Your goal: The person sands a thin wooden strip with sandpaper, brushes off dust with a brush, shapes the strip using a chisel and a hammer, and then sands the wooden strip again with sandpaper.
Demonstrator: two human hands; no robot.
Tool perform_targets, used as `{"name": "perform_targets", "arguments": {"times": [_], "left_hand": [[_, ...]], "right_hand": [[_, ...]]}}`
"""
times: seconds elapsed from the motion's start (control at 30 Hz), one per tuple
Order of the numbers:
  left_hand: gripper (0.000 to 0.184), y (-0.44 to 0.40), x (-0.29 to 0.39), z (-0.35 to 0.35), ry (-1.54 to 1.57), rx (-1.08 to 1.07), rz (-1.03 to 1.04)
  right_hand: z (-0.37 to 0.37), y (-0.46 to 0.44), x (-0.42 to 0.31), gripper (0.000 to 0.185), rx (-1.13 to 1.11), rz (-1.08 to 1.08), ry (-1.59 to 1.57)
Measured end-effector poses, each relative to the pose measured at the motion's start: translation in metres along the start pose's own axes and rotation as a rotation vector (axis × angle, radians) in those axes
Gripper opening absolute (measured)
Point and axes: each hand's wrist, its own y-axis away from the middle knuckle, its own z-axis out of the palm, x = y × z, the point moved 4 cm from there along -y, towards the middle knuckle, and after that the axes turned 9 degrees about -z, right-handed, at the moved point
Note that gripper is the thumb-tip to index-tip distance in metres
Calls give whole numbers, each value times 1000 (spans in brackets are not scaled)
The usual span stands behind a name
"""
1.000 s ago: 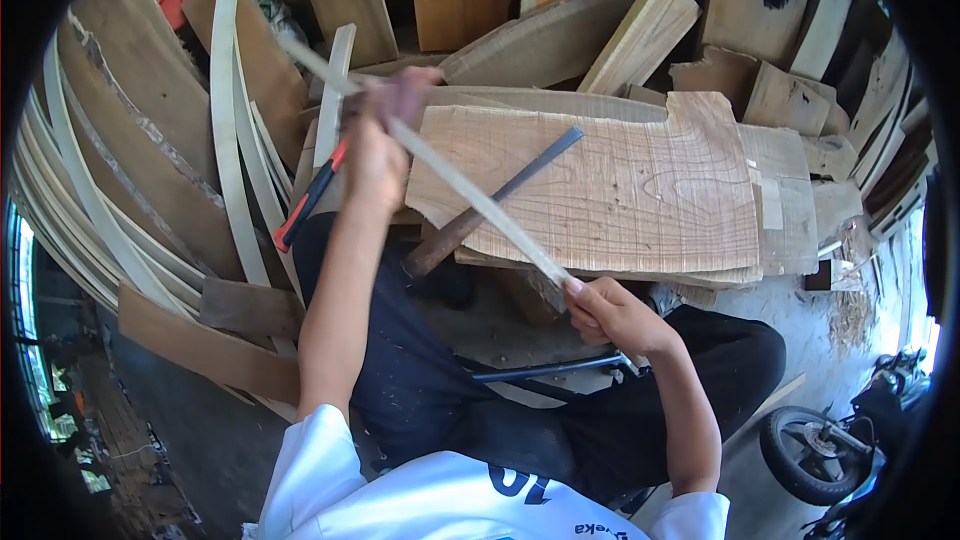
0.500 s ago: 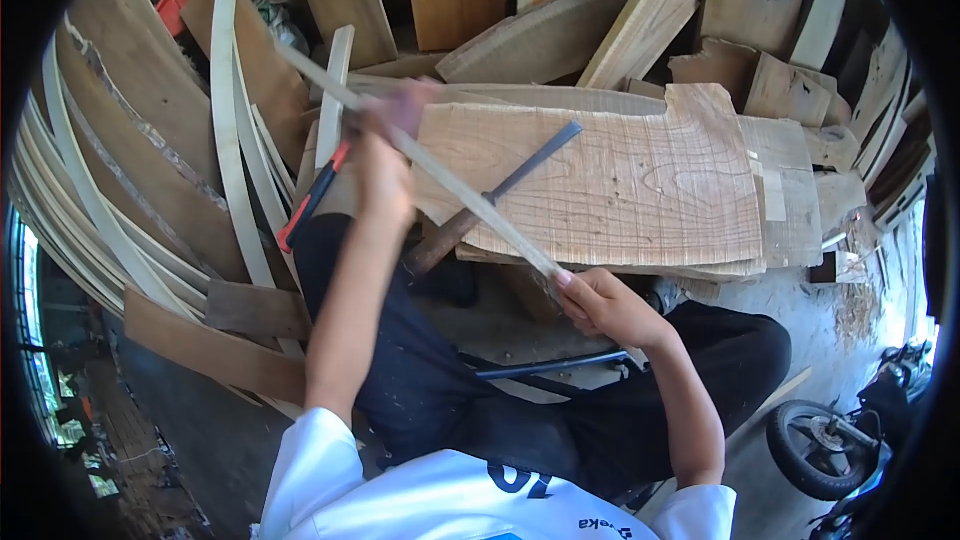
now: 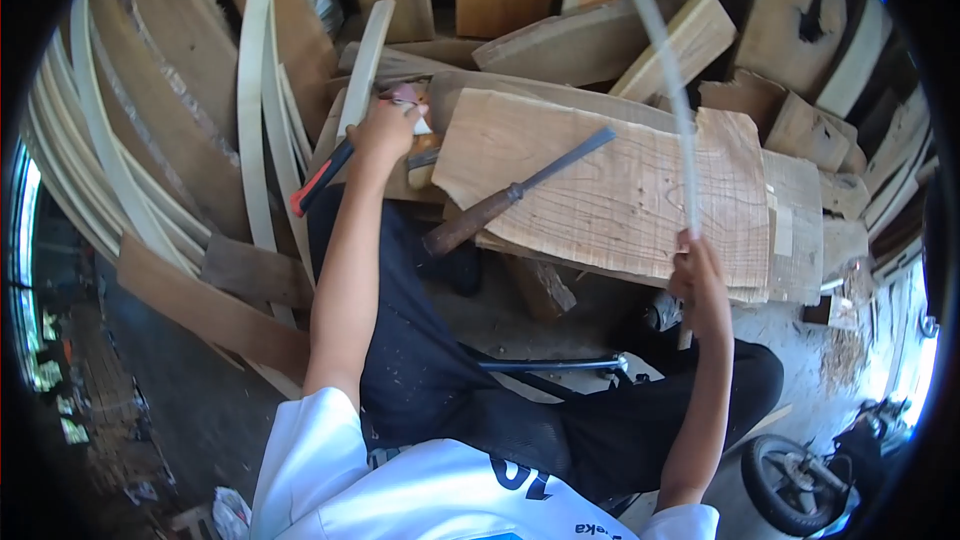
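My right hand [image 3: 700, 280] is closed round the lower end of a long, thin pale strip [image 3: 680, 110], which stands nearly upright and is blurred by motion. My left hand [image 3: 385, 128] is at the left end of the board, fingers curled by something pink and white that I cannot make out. Beside that hand lies a tool with a red and black handle [image 3: 322, 178], its head hidden. A chisel [image 3: 520, 192] with a dark wooden handle rests diagonally on the grained wooden board [image 3: 620, 210], between my hands.
Curved wooden strips [image 3: 255, 90] and planks lean at the left. More boards [image 3: 575, 40] stand behind the work board. A block of wood [image 3: 540, 288] is under its front edge. A motorbike wheel [image 3: 795, 485] is at the lower right, with shavings [image 3: 845, 355] above it.
The strip has swung from a diagonal across both hands to nearly upright in my right hand, which moved right. My left hand has come off the strip. The view has shifted slightly.
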Motion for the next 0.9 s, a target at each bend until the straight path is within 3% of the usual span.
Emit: {"name": "perform_targets", "arguments": {"times": [0.07,0.17,0.27,0.33,0.4,0.47,0.57,0.63,0.7,0.8,0.9], "left_hand": [[48,-3,-1,2,-276,-140,-113],[40,-2,-1,16,-400,-218,-33],[37,-2,-5,13,-521,-134,-53],[30,-7,-10,17,-476,-49,-68],[25,-14,-4,10,-179,239,24],[28,-26,10,12,-68,291,82],[48,-45,23,46,-95,50,-93],[50,-63,18,77,-125,117,-173],[22,-49,30,63,149,293,-16],[31,-6,62,-7,349,723,287],[22,30,86,-46,623,695,551]], "right_hand": [[-12,-7,-3,24,116,-76,26],[-17,-16,1,27,188,-120,65],[-15,-18,2,27,252,-187,139],[-13,-17,0,34,258,-176,269],[-12,-20,5,35,208,-143,234],[-3,-18,6,36,198,-140,236],[7,-17,10,36,138,-261,346],[8,-16,7,37,93,-329,373],[-2,-16,1,39,122,-336,420],[-18,-17,-7,39,274,-399,471],[-27,-22,-7,38,283,-337,391]]}}
